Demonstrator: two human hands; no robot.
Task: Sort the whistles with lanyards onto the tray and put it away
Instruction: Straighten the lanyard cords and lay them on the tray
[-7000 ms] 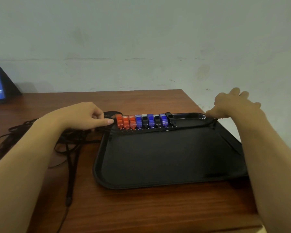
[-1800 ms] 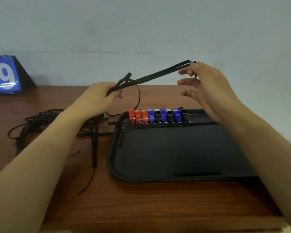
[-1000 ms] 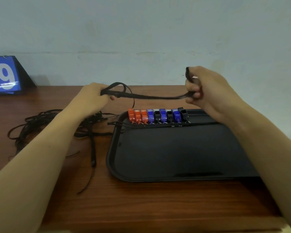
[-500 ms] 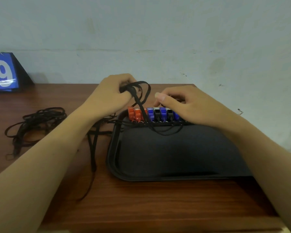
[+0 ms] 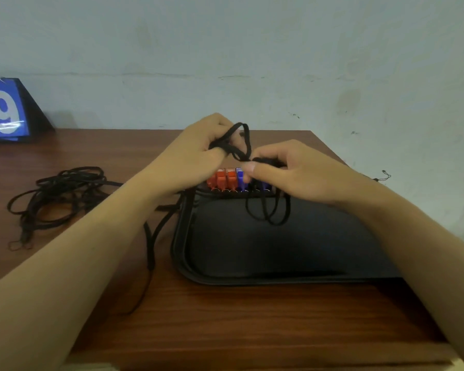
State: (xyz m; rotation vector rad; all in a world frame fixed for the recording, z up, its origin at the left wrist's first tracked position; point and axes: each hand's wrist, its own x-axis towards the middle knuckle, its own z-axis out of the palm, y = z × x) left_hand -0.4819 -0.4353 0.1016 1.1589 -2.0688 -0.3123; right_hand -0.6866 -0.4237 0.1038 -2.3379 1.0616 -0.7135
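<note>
Black lanyard (image 5: 239, 145) is bunched between both hands over the far left corner of the tray (image 5: 279, 253). Left hand (image 5: 198, 153) has its fingers curled round the cord, one loop standing up above the knuckles. Right hand (image 5: 292, 178) pinches the gathered end, thumb forward, with two or three loops hanging from it onto the tray floor

Whistles (image 5: 225, 179) stand in a row along the far rim, red ones at the left, blue next; the right part of the row is hidden behind the right hand, so count unclear

Risks as I read it:
- hanging loops drape right across the row; pulling the cord tight or lifting would probably drag whistles over or out of line
- coil is loose, letting go of either end likely springs it open
- more cord trails off the tray's left edge toward the tangled pile (image 5: 56, 199) on the wooden table (image 5: 225, 330); lifting the tray with that slack out could snag it or pull whistles off
- tray's right side seems to overhang the table's right edge, so a downward press there may tip it
</note>
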